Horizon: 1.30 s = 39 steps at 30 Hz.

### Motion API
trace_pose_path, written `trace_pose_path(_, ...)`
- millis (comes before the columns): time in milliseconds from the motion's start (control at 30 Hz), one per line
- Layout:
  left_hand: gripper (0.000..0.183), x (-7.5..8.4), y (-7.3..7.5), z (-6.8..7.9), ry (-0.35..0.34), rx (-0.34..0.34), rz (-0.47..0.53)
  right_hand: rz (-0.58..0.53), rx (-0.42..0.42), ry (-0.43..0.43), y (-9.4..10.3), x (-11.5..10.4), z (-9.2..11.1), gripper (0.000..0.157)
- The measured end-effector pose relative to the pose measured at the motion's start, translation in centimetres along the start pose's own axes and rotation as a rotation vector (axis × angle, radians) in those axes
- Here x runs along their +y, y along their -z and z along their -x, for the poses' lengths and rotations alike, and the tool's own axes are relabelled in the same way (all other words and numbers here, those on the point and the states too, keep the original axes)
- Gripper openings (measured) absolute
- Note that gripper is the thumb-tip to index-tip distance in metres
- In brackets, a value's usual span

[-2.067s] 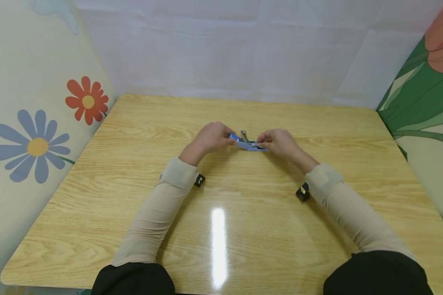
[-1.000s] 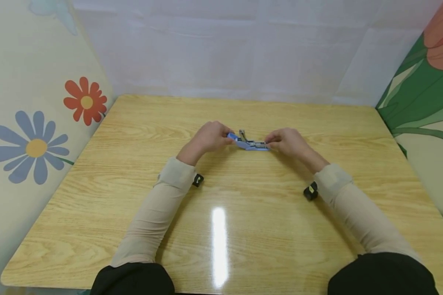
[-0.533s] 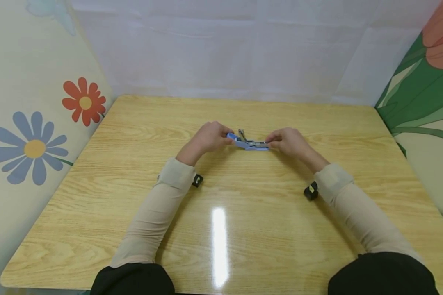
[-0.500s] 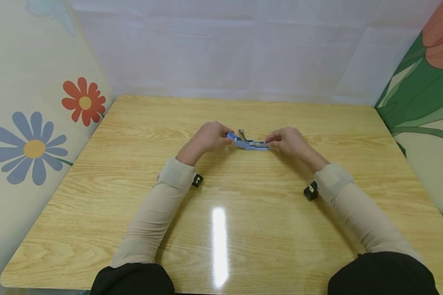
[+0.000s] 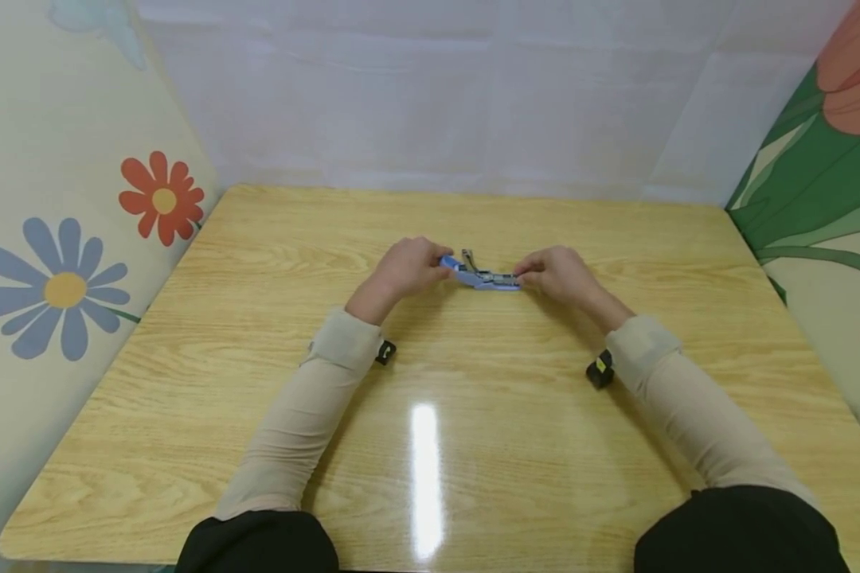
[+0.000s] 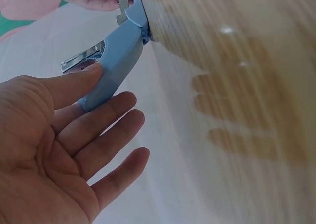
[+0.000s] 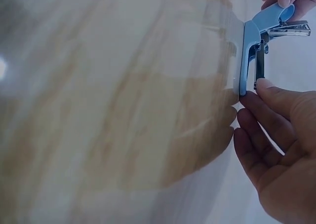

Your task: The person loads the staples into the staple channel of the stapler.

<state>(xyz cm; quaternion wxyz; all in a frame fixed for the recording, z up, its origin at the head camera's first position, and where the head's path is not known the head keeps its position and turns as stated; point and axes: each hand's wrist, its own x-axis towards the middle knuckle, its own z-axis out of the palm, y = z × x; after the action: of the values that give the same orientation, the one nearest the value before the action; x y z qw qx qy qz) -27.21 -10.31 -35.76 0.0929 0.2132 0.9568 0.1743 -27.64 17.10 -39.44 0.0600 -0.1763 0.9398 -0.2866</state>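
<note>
A light blue stapler (image 5: 466, 276) is spread wide open near the middle of the table. My left hand (image 5: 407, 267) pinches its blue top cover (image 6: 121, 49) between thumb and index finger, the other fingers spread loose in the left wrist view. A metal arm (image 7: 291, 28) juts up from the opened cover. My right hand (image 5: 560, 274) is at the other end. In the right wrist view its thumb tip lies on the end of the dark metal staple channel (image 7: 260, 63), and the index fingertip is at the tip of the blue base (image 7: 244, 71).
The stapler is low over a glossy wood-grain table (image 5: 502, 446). A white cloth (image 5: 437, 95) hangs behind the far edge. Flower-painted panels (image 5: 64, 438) flank the table. Black wrist cameras (image 5: 600, 370) sit below both cuffs.
My right hand has shifted right along the stapler to its end, uncovering the metal channel, then edged slightly back left. My left hand keeps its pinch, almost unmoved.
</note>
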Motion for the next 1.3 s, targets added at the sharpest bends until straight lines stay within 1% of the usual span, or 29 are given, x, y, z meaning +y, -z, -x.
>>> trace_pose_path(167,0.05,0.3,0.0,0.2,-0.009,0.003,0.003,0.004,0.001,-0.009,0.0,0.1,-0.2,0.018)
trace_pose_path(267,0.051,0.5,0.0,0.2,-0.016,0.01,-0.017,0.006,-0.001,-0.008,0.0,0.2,-0.3,0.019)
trace_pose_path(400,0.051,0.6,-0.2,0.1,-0.032,0.031,-0.041,0.007,-0.002,-0.006,0.1,0.2,-0.3,0.019)
trace_pose_path(600,0.051,0.7,-0.4,-0.2,-0.044,0.063,-0.047,0.001,0.008,-0.007,0.2,0.1,-0.2,0.019)
trace_pose_path(767,0.052,0.9,-0.5,-0.4,-0.045,0.085,0.008,-0.022,0.011,-0.025,0.1,0.0,-0.2,0.019)
trace_pose_path(933,0.051,1.5,-0.5,-0.6,-0.058,0.102,0.078,-0.033,0.003,-0.051,0.2,0.0,-0.3,0.019)
trace_pose_path(1133,0.051,2.0,-0.7,-1.0,-0.032,0.106,0.156,-0.042,0.0,-0.057,0.3,-0.1,-0.3,0.019)
trace_pose_path(1300,0.048,2.3,-1.0,-1.4,-0.039,0.128,0.167,-0.046,0.008,-0.039,0.1,-0.1,-0.3,0.018)
